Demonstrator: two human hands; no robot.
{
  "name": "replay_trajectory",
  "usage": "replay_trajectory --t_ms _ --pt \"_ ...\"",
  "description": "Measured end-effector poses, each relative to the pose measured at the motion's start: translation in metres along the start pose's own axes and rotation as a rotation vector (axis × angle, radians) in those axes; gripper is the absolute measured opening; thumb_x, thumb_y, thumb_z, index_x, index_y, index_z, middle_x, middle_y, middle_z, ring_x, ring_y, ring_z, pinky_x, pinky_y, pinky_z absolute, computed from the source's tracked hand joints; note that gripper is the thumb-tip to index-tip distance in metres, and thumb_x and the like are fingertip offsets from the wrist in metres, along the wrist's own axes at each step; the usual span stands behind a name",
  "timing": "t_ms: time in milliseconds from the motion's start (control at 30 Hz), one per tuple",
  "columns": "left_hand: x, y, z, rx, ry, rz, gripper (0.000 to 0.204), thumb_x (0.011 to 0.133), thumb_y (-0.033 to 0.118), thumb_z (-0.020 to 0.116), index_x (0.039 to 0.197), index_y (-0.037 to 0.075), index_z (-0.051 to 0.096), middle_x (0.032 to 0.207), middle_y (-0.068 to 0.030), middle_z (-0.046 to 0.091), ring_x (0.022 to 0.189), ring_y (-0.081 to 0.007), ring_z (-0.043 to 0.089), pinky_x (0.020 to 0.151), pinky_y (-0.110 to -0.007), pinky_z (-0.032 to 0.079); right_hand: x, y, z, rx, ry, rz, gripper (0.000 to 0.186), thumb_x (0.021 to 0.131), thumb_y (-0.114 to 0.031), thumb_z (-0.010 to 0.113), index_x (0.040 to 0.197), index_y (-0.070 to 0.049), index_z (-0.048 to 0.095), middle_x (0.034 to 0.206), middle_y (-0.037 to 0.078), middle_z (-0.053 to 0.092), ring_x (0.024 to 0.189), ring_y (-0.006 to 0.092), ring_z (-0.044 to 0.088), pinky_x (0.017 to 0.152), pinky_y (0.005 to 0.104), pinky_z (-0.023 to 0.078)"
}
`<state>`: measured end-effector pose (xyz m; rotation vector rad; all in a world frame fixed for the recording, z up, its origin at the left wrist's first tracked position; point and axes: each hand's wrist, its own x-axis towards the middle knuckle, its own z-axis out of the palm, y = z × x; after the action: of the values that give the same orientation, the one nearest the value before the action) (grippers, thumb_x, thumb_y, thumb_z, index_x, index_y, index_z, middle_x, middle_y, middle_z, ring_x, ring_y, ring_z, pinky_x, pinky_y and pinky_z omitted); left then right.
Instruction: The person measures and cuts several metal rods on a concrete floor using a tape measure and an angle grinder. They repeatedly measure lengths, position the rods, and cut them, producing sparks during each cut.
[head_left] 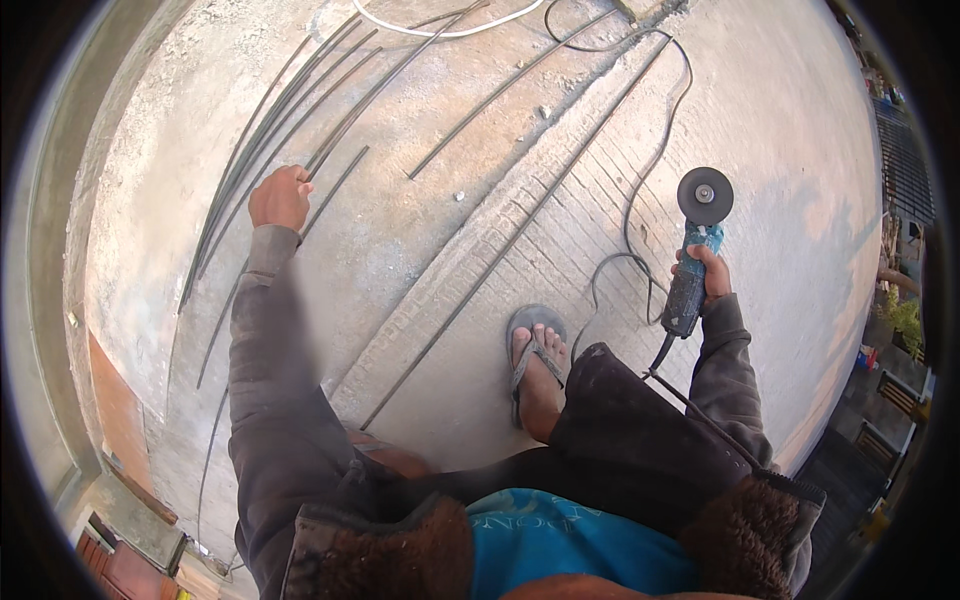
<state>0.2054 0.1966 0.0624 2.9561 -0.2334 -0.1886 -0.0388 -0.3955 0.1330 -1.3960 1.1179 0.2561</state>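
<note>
My left hand [280, 200] is closed round one of the thin dark steel bars [340, 130] lying in a loose bundle across the upper left of the concrete. My right hand [705, 268] grips a blue and black angle grinder [685, 290] at the right, its dark disc [705, 196] pointing away from me, with a black cord trailing from its rear end. A long single bar [520, 230] runs diagonally between my hands, and shorter bars lie near the left one.
My sandalled foot [540, 380] stands on the concrete floor [790, 260] beside loops of black cable [630, 225]. A white cable [440, 28] curves along the top. Small rubble lies near a seam in the concrete. A raised edge [55, 250] borders the left; plants [900, 325] show at far right.
</note>
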Motion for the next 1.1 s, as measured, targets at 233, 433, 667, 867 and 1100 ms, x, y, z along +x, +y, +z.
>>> replay_trajectory --t_ms 233,433,667,867,1100 --pt "-0.034 -0.1 0.022 0.364 0.229 -0.147 0.029 0.088 0.026 0.066 0.113 0.011 0.064 0.106 -0.0111 0.066 0.104 -0.0291 0.062 0.083 -0.041 0.049 0.01 0.002 0.003 0.075 -0.057 0.04 0.04 0.078 -0.034 0.065 0.1 0.0 0.059 0.075 0.013 0.065 0.057 0.0226 0.063 0.055 0.0352 0.054" --pt "0.047 0.115 0.07 -0.24 0.038 0.26 0.033 0.092 0.031 0.062 0.115 0.008 0.064 0.109 -0.0134 0.064 0.106 -0.0309 0.06 0.089 -0.041 0.048 0.003 0.001 -0.002 0.116 -0.035 0.059 0.039 0.077 -0.03 0.065 0.1 0.001 0.058 0.08 0.014 0.064 0.062 0.0227 0.063 0.057 0.0352 0.053" --pt "0.083 0.22 0.096 -0.007 -0.145 0.148 0.022 0.086 0.015 0.064 0.107 0.009 0.067 0.106 -0.0143 0.065 0.102 -0.0327 0.063 0.087 -0.042 0.051 0.006 0.013 -0.012 0.167 0.004 -0.033 0.036 0.079 -0.025 0.066 0.1 0.003 0.058 0.085 0.012 0.064 0.069 0.0216 0.067 0.059 0.0357 0.057" --pt "0.068 0.224 0.069 -0.185 -0.3 0.169 0.018 0.079 0.015 0.07 0.096 0.011 0.071 0.094 -0.0093 0.072 0.09 -0.026 0.069 0.08 -0.037 0.053 0.012 0.016 -0.023 0.197 0.021 -0.06 0.034 0.078 -0.023 0.067 0.098 0.002 0.057 0.086 0.011 0.064 0.068 0.0232 0.067 0.059 0.0356 0.056" --pt "0.034 0.271 0.057 -0.327 -0.311 0.272 0.02 0.078 0.015 0.072 0.098 0.012 0.072 0.091 -0.0053 0.073 0.087 -0.022 0.07 0.078 -0.036 0.053 0.025 0.016 -0.027 0.214 -0.003 -0.077 0.035 0.078 -0.022 0.067 0.1 0.002 0.056 0.087 0.012 0.064 0.069 0.0237 0.067 0.061 0.0356 0.056"
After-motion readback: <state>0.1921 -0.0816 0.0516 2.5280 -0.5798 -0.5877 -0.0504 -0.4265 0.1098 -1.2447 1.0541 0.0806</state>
